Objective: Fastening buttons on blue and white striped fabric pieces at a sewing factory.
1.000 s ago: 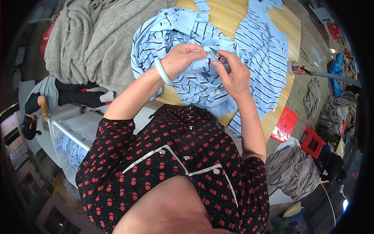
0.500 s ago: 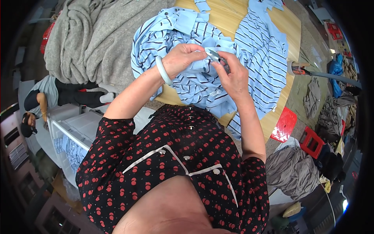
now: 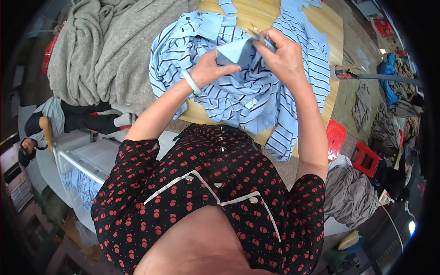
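Several light blue knit garments (image 3: 229, 101) with dark stripes lie heaped on a wooden table. My left hand (image 3: 208, 68), with a pale bangle at the wrist, is closed on a plain light blue edge (image 3: 234, 51) of one garment, lifting it so it folds to a point. The fingers behind that cloth are hidden. In my right hand (image 3: 285, 57) is a small pair of thread snips (image 3: 269, 44), dark and bluish, gripped between thumb and fingers. Their tips point up and left, close to the raised cloth edge. Whether the blades touch it I cannot tell.
Grey knitwear (image 3: 105, 50) is piled left. Another striped garment (image 3: 305, 59) covers the table's right side. A grey pole (image 3: 385, 79) reaches in at the right edge, above red stools (image 3: 365, 158). A person (image 3: 50, 119) sits left beside a white bin (image 3: 78, 158) of striped cloth.
My right hand has moved up and right with the snips, away from my left hand. The left hand has opened its pinch somewhat and the blue edge is now raised and spread.
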Motion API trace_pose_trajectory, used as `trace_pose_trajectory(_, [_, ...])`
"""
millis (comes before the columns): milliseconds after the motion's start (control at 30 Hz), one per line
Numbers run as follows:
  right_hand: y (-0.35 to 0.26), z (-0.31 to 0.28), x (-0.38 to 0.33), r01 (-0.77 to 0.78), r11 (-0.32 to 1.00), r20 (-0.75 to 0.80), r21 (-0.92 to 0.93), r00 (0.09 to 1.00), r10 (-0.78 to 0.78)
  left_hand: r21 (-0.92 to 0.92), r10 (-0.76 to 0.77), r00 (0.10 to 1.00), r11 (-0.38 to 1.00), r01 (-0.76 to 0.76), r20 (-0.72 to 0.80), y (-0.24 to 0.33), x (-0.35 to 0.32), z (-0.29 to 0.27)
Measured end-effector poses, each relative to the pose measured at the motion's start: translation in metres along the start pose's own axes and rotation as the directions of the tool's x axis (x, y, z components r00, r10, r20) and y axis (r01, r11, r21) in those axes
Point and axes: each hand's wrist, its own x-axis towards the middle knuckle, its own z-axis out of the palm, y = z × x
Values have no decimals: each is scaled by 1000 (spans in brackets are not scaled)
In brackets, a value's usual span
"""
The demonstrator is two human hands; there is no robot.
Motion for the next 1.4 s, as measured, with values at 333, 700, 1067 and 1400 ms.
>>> trace_pose_trajectory(333, [-43, -51, 7, 3, 898, -256, 441, 959, 123, 476, 130, 992, 872, -116, 3, -48, 56, -2])
trace_pose_trajectory(700, [-22, -144, -43, 21, 985, -466, 172, 883, 63, 406, 97, 989, 913, -43, -113, 91, 64, -18])
trace_pose_trajectory(1067, [-55, -146, -86, 68, 773, -216, 630, 972, 91, 665, 263, 900, 746, 38, -347, 56, 45, 68])
trace_pose_trajectory(1400, [-7, -170, -122, 6, 795, -274, 607, 940, 202, 899, 699, 682, 416, -140, -217, 61, 19, 45])
